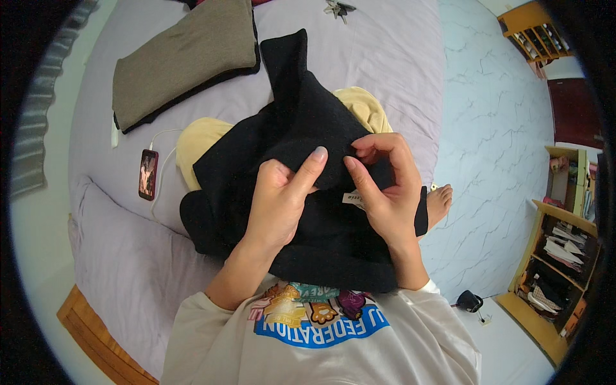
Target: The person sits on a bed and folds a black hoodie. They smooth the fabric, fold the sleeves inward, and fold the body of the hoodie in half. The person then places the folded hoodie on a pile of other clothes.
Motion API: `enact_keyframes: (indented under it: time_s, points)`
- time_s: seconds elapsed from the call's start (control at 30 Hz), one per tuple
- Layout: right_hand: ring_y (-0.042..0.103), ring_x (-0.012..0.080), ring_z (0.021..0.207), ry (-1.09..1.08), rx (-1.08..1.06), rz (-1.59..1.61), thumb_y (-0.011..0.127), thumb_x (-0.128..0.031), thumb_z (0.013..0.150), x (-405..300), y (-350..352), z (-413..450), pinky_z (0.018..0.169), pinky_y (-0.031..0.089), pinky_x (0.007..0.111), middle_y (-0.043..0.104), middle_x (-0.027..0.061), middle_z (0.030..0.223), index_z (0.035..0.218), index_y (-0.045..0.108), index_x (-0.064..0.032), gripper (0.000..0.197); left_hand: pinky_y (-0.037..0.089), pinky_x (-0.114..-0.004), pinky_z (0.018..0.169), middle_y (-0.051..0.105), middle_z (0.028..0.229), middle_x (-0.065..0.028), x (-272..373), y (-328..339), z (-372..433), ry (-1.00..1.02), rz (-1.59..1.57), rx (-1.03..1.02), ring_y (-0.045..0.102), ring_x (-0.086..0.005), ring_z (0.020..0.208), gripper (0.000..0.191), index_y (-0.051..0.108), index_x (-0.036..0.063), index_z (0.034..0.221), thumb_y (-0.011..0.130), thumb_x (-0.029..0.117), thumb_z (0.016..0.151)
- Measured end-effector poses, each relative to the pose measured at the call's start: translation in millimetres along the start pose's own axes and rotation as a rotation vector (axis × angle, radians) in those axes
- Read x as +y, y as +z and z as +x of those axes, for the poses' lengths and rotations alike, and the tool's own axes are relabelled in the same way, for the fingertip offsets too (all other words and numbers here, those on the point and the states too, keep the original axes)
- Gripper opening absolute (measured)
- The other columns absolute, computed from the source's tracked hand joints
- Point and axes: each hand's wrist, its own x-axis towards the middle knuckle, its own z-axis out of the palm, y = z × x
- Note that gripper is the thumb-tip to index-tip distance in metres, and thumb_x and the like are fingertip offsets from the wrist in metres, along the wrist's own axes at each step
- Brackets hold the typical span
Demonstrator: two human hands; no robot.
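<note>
A black knit garment (pixel 308 115) lies bunched across my lap, over yellowish trousers (pixel 368 108). My left hand (pixel 284 197) grips a fold of the black cloth, its thumb pressed on top and its fingers tucked underneath. Just right of it, my right hand (pixel 385 178) is bent with thumb and forefinger tips close together over the cloth. Whether anything thin is pinched between those tips is too fine to make out. A white sewn-in label (pixel 352 198) with writing shows beside my right thumb. One strip of the garment stretches away from me over the bed.
A folded grey-brown and black garment (pixel 187 62) rests on the lilac bedsheet (pixel 337 53) at the far left. Nearer lie a phone (pixel 148 174) on a white cable and a pillow (pixel 130 240). Keys (pixel 340 9) sit at the far edge. Open shelves (pixel 558 269) stand right, across the marbled floor (pixel 491 144).
</note>
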Motion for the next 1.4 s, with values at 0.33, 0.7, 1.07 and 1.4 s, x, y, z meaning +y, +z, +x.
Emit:
enact_keyframes:
  time_s: [0.33, 0.7, 1.07, 1.4]
  points:
    - [0.053, 0.0138, 0.075, 0.045, 0.021, -0.009, 0.069, 0.002, 0.080, 2, -1, 0, 0.069, 0.044, 0.024, 0.056, 0.0050, 0.085, 0.093, 0.058, -0.0009, 0.018, 0.045, -0.022, 0.058, 0.058, 0.067, 0.0049, -11, -16, 1, -0.013, 0.081, -0.045, 0.053, -0.0016, 0.060, 0.037, 0.059, 0.0142, 0.059, 0.061, 0.018, 0.095]
    - [0.047, 0.0041, 0.076, 0.386, 0.071, 0.356, 0.059, -0.006, 0.094, 10, -6, -5, 0.069, 0.040, 0.019, 0.053, -0.0029, 0.087, 0.101, 0.055, -0.0010, 0.010, 0.053, -0.025, 0.067, 0.070, 0.087, -0.0055, -22, -25, 6, 0.005, -0.015, -0.106, 0.066, -0.0090, 0.076, 0.025, 0.069, 0.0043, 0.077, 0.058, 0.016, 0.097]
    - [0.054, 0.0130, 0.076, 0.099, 0.021, 0.004, 0.069, 0.000, 0.081, 1, 1, 3, 0.069, 0.044, 0.024, 0.057, 0.0060, 0.085, 0.090, 0.060, 0.0006, 0.013, 0.048, -0.023, 0.059, 0.067, 0.077, -0.0009, -15, -22, 0, 0.024, 0.092, -0.064, 0.061, -0.0062, 0.066, 0.025, 0.068, 0.0040, 0.077, 0.060, 0.019, 0.096]
    - [0.044, 0.0045, 0.081, 0.350, -0.034, 0.251, 0.055, -0.002, 0.094, -7, 0, 0, 0.073, 0.036, 0.017, 0.047, -0.0030, 0.088, 0.096, 0.053, -0.0013, 0.003, 0.024, -0.026, 0.041, 0.035, 0.051, 0.0072, -24, -24, 4, 0.182, 0.267, -0.031, 0.031, -0.0014, 0.051, 0.051, 0.042, 0.0019, 0.055, 0.057, 0.026, 0.097]
